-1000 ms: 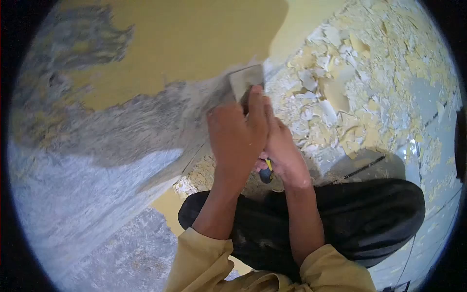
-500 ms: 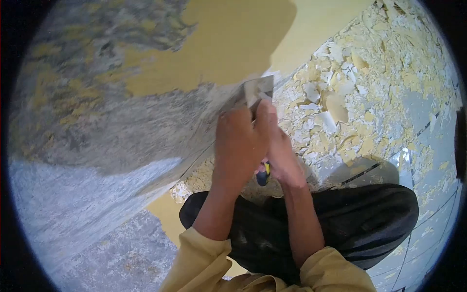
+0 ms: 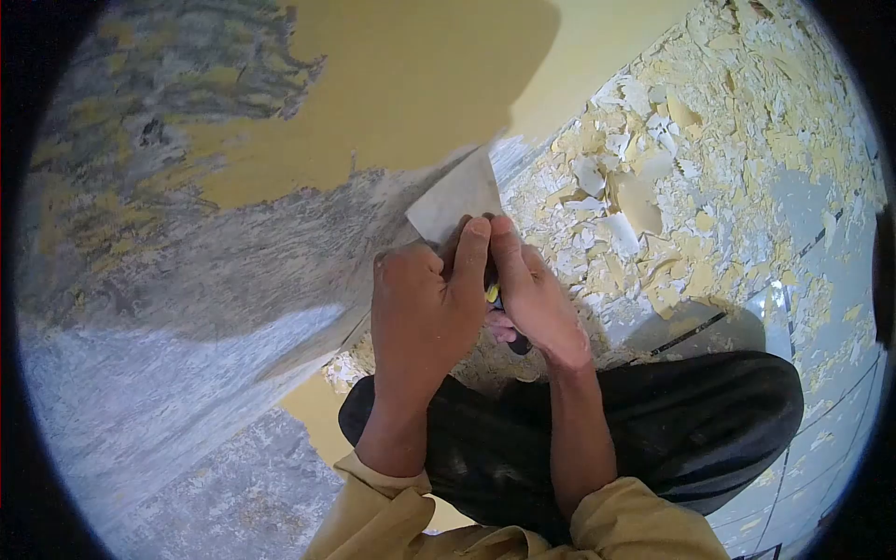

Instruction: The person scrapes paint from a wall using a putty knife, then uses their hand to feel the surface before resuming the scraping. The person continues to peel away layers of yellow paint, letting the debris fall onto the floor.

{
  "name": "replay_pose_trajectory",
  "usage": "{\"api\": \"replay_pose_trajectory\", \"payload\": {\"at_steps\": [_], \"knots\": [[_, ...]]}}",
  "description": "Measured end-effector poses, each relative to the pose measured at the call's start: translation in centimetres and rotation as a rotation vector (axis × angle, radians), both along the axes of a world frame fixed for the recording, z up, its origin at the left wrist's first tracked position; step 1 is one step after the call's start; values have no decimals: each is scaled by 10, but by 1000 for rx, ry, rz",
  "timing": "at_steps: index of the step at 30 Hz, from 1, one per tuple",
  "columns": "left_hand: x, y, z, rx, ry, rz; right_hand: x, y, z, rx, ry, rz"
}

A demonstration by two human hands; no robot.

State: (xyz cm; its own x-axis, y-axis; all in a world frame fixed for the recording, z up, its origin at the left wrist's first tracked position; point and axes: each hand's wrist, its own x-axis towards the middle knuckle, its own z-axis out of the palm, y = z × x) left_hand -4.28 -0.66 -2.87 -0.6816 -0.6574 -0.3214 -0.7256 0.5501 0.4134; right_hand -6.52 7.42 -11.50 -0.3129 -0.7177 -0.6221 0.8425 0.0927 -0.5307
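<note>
Both my hands are closed round one scraper (image 3: 459, 201), whose broad metal blade points up and away from me. My left hand (image 3: 425, 303) has its thumb laid along the base of the blade, with the other fingers curled. My right hand (image 3: 539, 303) wraps the black and yellow handle, its thumb beside the left one. The blade's far edge lies at the wall (image 3: 280, 243), near the border between yellow paint (image 3: 411, 93) and scraped grey surface. Most of the handle is hidden by my fingers.
Paint flakes (image 3: 644, 196) cover the floor along the wall's foot, with larger curled pieces among them. Tiles (image 3: 803, 210) with dark joints show at the right. My folded legs (image 3: 672, 429) in dark trousers are close below my hands.
The scraper's blade has turned and now shows its broad face. My left hand has shifted left and slightly down. My right hand still grips the handle.
</note>
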Motion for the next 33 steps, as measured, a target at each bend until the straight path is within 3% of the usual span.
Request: {"api": "replay_pose_trajectory", "payload": {"at_steps": [1,6,9,11,12,15,17,21,23,26,33], "knots": [[1,1,1,34,18,103,-5,2,5,-9,-39,16],[2,-1,-12,-25,131,53,-5,1,10,-48,-82,25],[-16,-1,-21,-91,244,-18,-12,-7,26,-9,-144,-112],[-31,5,-22,-155,284,-66,-36,-5,36,183,76,-293],[-40,9,-21,-131,355,-92,-44,-2,34,36,46,-342],[-37,12,-14,-12,436,-29,-36,6,27,119,25,-128],[-19,0,-10,-85,56,-37,-29,6,33,53,-27,-94],[4,-11,4,-134,-34,-53,13,-13,-10,-221,-270,-94],[1,-13,17,28,-156,44,22,-15,-22,-477,-292,33],[7,-18,8,-127,-69,-14,17,-16,-15,-495,-374,12],[10,-18,-3,-100,-23,-22,4,-8,-4,-510,-545,59]]}}
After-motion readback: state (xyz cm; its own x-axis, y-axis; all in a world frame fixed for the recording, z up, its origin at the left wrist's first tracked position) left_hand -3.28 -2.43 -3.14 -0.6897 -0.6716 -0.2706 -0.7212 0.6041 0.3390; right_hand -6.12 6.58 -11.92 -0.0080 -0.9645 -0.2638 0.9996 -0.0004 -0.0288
